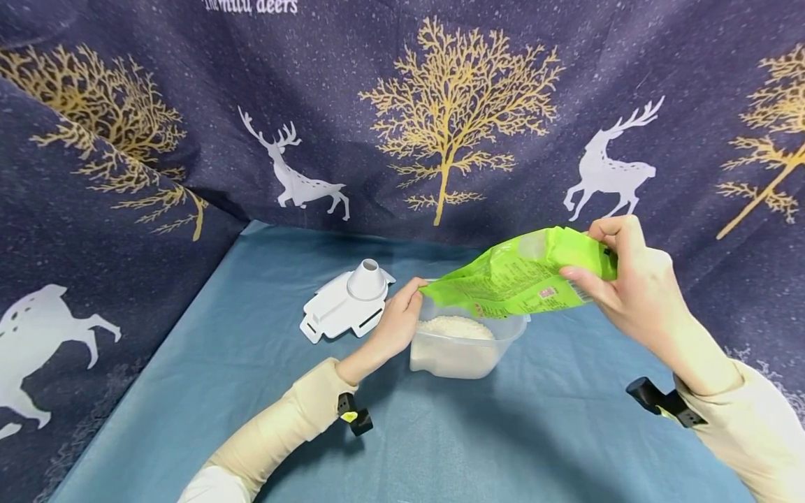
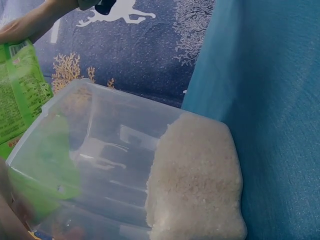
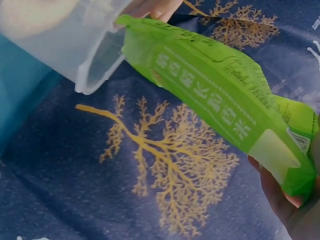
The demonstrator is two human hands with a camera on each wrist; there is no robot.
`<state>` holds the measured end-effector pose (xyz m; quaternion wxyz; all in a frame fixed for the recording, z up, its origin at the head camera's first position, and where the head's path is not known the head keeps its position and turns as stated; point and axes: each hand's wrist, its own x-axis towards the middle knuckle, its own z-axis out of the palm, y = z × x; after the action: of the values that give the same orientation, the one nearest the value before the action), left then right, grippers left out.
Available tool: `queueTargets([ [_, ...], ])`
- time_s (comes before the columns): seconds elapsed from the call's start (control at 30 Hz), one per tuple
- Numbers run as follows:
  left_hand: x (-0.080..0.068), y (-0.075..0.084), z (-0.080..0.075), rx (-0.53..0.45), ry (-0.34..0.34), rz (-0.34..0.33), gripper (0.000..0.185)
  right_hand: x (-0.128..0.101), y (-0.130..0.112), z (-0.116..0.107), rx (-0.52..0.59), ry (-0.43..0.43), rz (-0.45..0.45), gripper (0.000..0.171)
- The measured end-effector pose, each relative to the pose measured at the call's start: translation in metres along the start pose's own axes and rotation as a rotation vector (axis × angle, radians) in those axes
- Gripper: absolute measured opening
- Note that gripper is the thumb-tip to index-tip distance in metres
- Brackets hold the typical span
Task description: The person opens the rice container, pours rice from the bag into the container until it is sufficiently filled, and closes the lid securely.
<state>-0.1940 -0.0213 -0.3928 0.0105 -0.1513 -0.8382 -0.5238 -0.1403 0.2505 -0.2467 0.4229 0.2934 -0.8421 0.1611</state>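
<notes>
Near the table's back edge, the right hand [image 1: 629,286] pinches the raised end of a green bag [image 1: 516,276] tipped over the rice-filled clear container [image 1: 462,353], while the left hand [image 1: 396,325] curls round its rim and the bag's mouth.

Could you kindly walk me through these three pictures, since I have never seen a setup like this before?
There is no machine here: a person works with two bare hands, wearing one camera on the head and one on each wrist. The head view looks down at a blue cloth. On it stand a clear tub partly filled with rice, and a white lid beside it. The right hand grips the raised end of a green bag; the left hand holds its lower end at the tub's rim. The wrist views show the tub and bag close up.
</notes>
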Motion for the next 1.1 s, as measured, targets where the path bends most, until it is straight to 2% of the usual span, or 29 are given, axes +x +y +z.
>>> queueTargets([
  [0.13,0.000,0.001,0.001,0.003,0.002,0.002,0.032,0.005,-0.002,-0.001,0.013,-0.008,-0.026,0.068],
  [0.37,-0.001,0.000,0.000,-0.019,-0.026,0.021,0.032,0.005,-0.001,-0.003,0.017,-0.103,-0.029,0.073],
  [0.53,-0.001,0.000,0.002,-0.046,-0.031,0.019,0.028,-0.001,0.005,0.000,0.010,-0.066,-0.015,0.075],
  [0.73,-0.002,0.001,0.002,-0.048,-0.021,0.015,0.027,-0.009,0.013,0.000,0.014,-0.053,0.058,0.078],
  [0.9,-0.002,0.001,0.002,-0.040,-0.018,0.006,0.027,-0.019,0.022,-0.002,0.045,-0.075,0.143,0.079],
  [1.1,-0.001,0.000,0.001,-0.048,-0.031,0.019,0.028,-0.035,0.033,0.000,0.084,-0.117,0.289,0.048],
])
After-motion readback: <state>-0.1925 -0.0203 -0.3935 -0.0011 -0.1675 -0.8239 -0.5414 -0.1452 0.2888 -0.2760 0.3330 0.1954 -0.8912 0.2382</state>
